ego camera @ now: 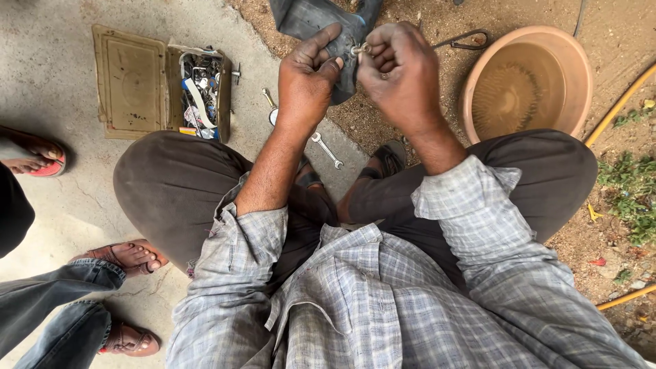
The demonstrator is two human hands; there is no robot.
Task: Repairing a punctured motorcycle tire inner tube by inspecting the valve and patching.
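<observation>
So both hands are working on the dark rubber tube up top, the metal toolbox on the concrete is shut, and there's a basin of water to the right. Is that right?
Not quite: the head view shows the toolbox open, its lid laid flat and tools inside. The rest holds: left hand and right hand grip the rubber tube, and the basin of water sits to the right.

Hands I see: two, left hand [305, 82], right hand [400, 72]
Spanners: two [327, 150] [269, 99]
Toolbox [137, 82]: one
Basin [577, 68]: one
Bystander feet: three [31, 154] [130, 256] [130, 339]

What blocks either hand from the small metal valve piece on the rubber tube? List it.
Nothing visible. The left hand grips the dark rubber tube and the right hand pinches the small metal valve piece directly; both are already in contact.
</observation>
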